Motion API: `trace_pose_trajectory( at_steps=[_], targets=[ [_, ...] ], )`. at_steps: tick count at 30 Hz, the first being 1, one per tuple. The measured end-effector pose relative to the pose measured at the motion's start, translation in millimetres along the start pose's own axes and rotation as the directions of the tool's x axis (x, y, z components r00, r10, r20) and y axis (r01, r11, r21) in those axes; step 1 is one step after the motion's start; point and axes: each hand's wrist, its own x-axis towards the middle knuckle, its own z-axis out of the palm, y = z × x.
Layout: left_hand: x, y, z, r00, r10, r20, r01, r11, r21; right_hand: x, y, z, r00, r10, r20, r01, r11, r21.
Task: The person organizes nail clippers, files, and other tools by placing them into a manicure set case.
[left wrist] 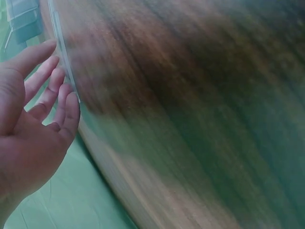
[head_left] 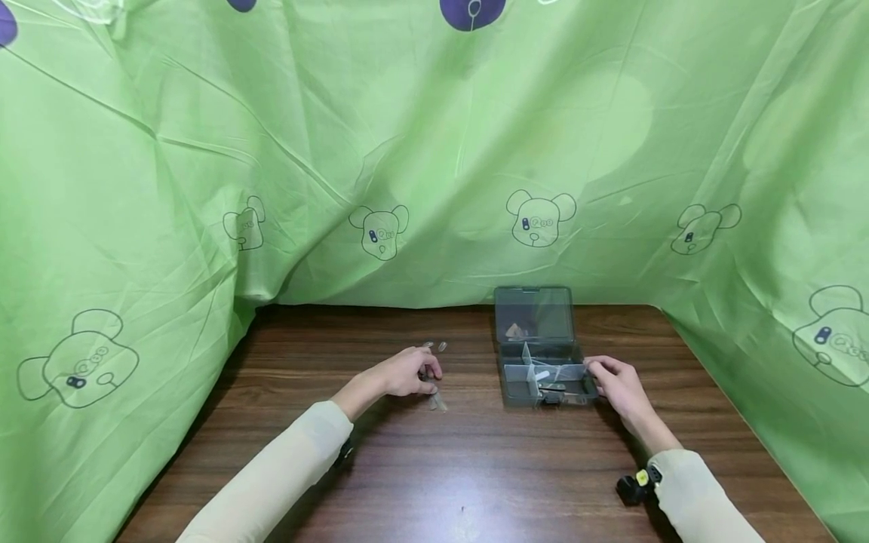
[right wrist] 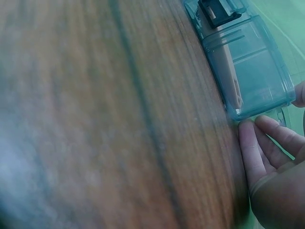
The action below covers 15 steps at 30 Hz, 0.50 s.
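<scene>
A grey see-through compartment box [head_left: 539, 377] stands open on the wooden table [head_left: 475, 467], its lid [head_left: 534, 315] tipped back. Inside, dividers and a few small parts show. My right hand [head_left: 614, 381] holds the box's right end; in the right wrist view the fingertips [right wrist: 250, 143] sit at the corner of the box [right wrist: 248, 62] and the thumb at its far side. My left hand [head_left: 410, 373] rests left of the box with relaxed fingers [left wrist: 57, 90] touching a thin clear piece [left wrist: 64, 62]. More small clear pieces [head_left: 437, 400] lie beside it.
A green printed cloth [head_left: 407, 151] hangs behind and down both sides of the table. Two small clear bits [head_left: 435, 346] lie beyond the left hand. A black clip [head_left: 634, 486] sits at my right sleeve. Bare wood [head_left: 475, 490] stretches toward the front edge.
</scene>
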Motion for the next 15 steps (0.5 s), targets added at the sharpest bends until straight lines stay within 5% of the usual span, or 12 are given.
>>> trace_pose_trajectory(
  at_steps=[7, 15],
  targets=[
    [-3.3, -3.9, 0.4, 0.999, 0.017, -0.029, -0.018, 0.999, -0.028, -0.9, -0.3, 0.3, 1.000, 0.001, -0.011, -0.001, 1.000, 0.014],
    [-8.3, -5.5, -6.6, 0.998, 0.041, 0.047, -0.040, 0.999, -0.005, 0.2, -2.1, 0.3, 1.000, -0.006, -0.014, 0.006, 1.000, 0.008]
  ],
)
